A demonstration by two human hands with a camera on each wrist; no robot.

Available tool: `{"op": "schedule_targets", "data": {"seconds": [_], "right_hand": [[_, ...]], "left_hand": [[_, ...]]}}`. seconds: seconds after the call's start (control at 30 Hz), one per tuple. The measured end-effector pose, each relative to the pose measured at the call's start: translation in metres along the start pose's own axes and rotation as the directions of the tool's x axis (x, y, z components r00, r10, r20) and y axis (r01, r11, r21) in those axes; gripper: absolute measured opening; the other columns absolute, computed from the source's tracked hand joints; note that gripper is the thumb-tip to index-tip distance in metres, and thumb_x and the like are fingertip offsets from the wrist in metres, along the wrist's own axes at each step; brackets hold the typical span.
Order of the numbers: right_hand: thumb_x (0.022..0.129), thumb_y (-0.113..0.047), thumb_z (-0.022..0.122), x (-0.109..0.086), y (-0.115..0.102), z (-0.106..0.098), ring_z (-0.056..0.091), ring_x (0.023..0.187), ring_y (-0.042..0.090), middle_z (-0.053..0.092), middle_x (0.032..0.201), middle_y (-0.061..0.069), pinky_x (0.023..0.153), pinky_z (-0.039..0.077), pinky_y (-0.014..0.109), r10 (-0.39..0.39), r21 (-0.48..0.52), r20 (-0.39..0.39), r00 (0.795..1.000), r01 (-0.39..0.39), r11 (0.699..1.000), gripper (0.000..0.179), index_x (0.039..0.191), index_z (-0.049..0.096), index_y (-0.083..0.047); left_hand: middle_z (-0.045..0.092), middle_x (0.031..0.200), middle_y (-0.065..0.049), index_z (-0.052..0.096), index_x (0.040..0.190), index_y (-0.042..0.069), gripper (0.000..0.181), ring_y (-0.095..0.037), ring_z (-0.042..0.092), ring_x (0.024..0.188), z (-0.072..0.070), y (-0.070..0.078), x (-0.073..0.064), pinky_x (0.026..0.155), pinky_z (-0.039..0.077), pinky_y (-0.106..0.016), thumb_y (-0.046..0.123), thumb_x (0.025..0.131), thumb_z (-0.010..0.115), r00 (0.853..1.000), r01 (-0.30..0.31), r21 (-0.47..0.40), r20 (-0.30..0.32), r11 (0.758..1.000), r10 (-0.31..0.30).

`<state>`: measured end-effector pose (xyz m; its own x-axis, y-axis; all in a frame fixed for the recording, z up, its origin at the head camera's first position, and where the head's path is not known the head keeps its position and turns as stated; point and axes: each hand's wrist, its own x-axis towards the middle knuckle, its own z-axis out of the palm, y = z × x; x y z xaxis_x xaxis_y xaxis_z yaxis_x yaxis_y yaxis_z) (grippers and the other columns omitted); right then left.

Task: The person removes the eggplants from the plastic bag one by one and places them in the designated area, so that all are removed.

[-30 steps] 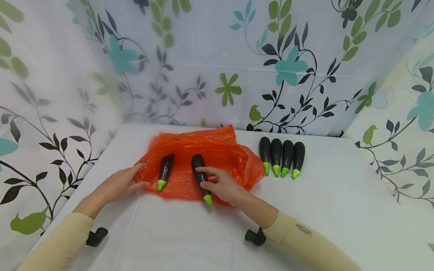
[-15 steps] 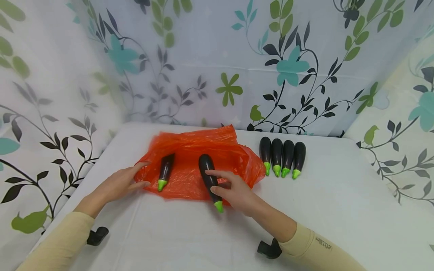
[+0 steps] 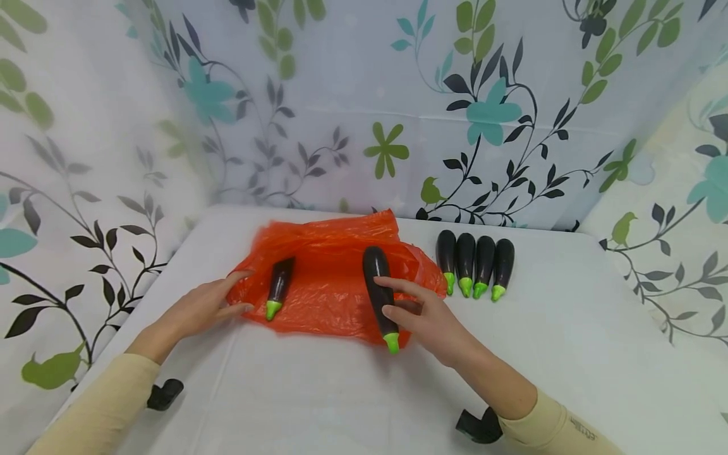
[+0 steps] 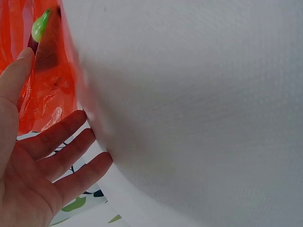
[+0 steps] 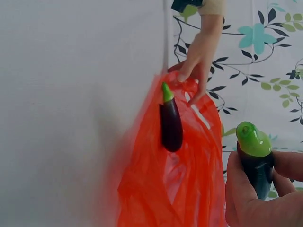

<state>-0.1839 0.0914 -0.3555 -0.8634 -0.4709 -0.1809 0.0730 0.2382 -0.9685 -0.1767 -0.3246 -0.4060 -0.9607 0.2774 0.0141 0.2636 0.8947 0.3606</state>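
Note:
A dark eggplant (image 3: 376, 291) with a bright green stem is pinched between the thumb and fingers of my right hand (image 3: 435, 319), over the right part of a red plastic bag (image 3: 330, 309). The stem end points toward me, and the right wrist view shows it close up. Another eggplant (image 3: 279, 287) lies on the left part of the bag. Beside it, at the bag's left edge, my left hand (image 3: 199, 308) has its thumb and fingers spread and touches the plastic. In the left wrist view the fingers (image 4: 71, 182) look extended and apart.
Several more eggplants (image 3: 475, 264) lie side by side in a row right of the bag, stems toward me. Everything rests on a white-covered table (image 3: 307, 392). A curtain (image 3: 341, 82) printed with leaves and flowers stands behind and at the sides.
My right hand has carried its eggplant rightward across the bag, away from the other one. My left hand and the row of eggplants have stayed in place.

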Motion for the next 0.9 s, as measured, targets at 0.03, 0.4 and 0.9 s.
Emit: {"op": "schedule_targets", "data": {"seconds": [0.03,0.4,0.9], "right_hand": [[0.094,-0.020,0.067,-0.002,0.000,-0.002,0.054,0.122,0.029,0.046,0.142,0.008,0.091,0.052,0.045,0.009,-0.001,-0.014,1.000,-0.009,1.000,0.046,0.136,0.057,-0.036],[0.093,-0.020,0.067,-0.018,0.012,-0.014,0.057,0.118,0.026,0.047,0.142,0.006,0.091,0.053,0.043,0.012,-0.063,-0.073,0.997,-0.017,0.998,0.044,0.134,0.058,-0.036],[0.097,-0.015,0.061,-0.043,0.015,-0.045,0.052,0.125,0.034,0.038,0.148,0.012,0.093,0.052,0.042,-0.039,-0.111,-0.056,0.998,0.033,0.993,0.049,0.142,0.049,-0.028]], "left_hand": [[0.062,0.118,-0.021,0.040,0.142,0.010,0.068,-0.034,0.062,0.097,0.000,0.000,0.000,0.085,0.049,-0.057,0.038,0.089,0.072,1.000,-0.003,0.002,-0.001,1.000,0.003],[0.062,0.119,-0.023,0.041,0.141,0.009,0.067,-0.039,0.062,0.101,-0.002,0.004,0.000,0.087,0.048,-0.058,0.039,0.089,0.072,1.000,-0.016,0.009,-0.013,1.000,0.016],[0.062,0.121,-0.023,0.041,0.141,0.009,0.067,-0.040,0.061,0.102,0.001,0.001,0.000,0.088,0.048,-0.058,0.038,0.089,0.071,1.000,-0.023,0.015,-0.018,1.000,0.023]]}}
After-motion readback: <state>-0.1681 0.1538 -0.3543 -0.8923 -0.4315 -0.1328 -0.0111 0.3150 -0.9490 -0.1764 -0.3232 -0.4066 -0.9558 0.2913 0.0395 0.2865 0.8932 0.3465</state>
